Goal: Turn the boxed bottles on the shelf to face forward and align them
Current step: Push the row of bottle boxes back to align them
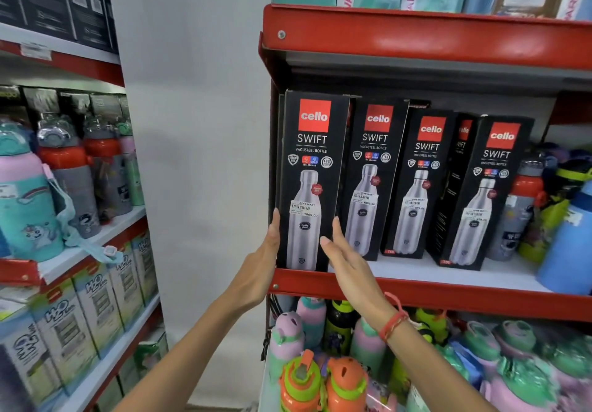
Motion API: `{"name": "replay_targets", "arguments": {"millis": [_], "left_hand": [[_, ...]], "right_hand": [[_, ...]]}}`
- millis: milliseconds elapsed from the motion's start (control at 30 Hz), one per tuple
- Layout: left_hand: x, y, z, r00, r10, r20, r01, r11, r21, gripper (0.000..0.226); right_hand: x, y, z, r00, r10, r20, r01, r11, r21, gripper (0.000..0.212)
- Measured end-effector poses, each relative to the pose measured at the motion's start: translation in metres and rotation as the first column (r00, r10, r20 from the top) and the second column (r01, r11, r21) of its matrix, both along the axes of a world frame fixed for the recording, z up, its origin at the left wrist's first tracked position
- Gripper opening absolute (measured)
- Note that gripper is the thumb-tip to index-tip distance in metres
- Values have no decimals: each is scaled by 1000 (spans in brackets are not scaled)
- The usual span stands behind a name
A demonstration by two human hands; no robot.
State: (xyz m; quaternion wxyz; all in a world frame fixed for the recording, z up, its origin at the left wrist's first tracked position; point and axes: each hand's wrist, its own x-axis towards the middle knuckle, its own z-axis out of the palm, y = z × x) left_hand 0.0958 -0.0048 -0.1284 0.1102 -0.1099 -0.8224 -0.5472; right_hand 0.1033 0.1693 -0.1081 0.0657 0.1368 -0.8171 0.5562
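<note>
Since the job is getting every box to face out in a tidy line, it makes sense that both hands are on the leftmost box (309, 181), which sits at the left end of the red shelf (416, 296), right at the front edge, face already out. The left hand (262, 261) lies flat along its left side, fingers (275, 225) straight and together, pressing rather than wrapping. The right hand (344, 251) is spread loosely at the box's lower right corner, fingers (338, 229) extended and touching the edge, nothing gripped. Looks to me like squaring it up between two palms. Further right, the second box (373, 181) and third box (419, 187) face forward but sit further back, and the dark box (455, 187) beyond them shows its side, so that one probably needs turning.
</note>
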Motion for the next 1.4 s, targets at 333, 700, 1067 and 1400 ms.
{"name": "replay_targets", "arguments": {"millis": [333, 700, 1067, 1400], "left_hand": [[19, 34, 14, 813, 452, -368, -442, 890, 117, 60], [-27, 157, 7, 997, 76, -25, -73, 991, 114, 91], [-12, 147, -2, 987, 154, 46, -156, 986, 55, 106], [28, 135, -2, 988, 153, 38, -156, 978, 136, 94]], "right_hand": [[-12, 26, 2, 971, -205, -121, 189, 973, -132, 44], [-62, 81, -6, 968, -228, 103, 245, 950, -195, 56], [-41, 101, -21, 983, -167, 81, 171, 984, -46, 50], [-3, 110, -19, 979, -194, 56, 197, 979, -44, 45]]}}
